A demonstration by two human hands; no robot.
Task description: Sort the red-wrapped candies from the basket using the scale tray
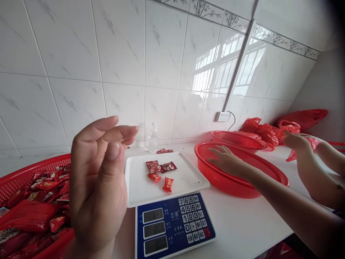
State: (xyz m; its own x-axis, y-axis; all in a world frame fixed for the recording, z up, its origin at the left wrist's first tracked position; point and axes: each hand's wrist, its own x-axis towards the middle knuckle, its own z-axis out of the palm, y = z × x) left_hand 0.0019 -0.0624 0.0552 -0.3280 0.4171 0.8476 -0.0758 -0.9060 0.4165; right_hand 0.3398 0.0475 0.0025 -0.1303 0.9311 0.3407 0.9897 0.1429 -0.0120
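My left hand [99, 180] is raised close to the camera, fingers loosely curled and apart from the thumb, with nothing visible in it. Behind it, a white tray [175, 189] sits on a blue digital scale [175, 226]. On the tray lie wrapped candies: a dark red packet [168, 167], a second patterned packet [152, 166] and two smaller red twists, one a red candy [168, 184] nearer the front. My right hand [226, 162] reaches over the near rim of a red plastic basket [239, 189], fingers spread and holding nothing.
At left stands a red basket [13, 183] heaped with wrapped candies. A clear bottle [153, 138] and some packets [165, 151] are near the tiled wall. Another red basket [237, 138] and red bags [265, 135] lie behind. Another person's hands [299, 144] handle a red bag at right.
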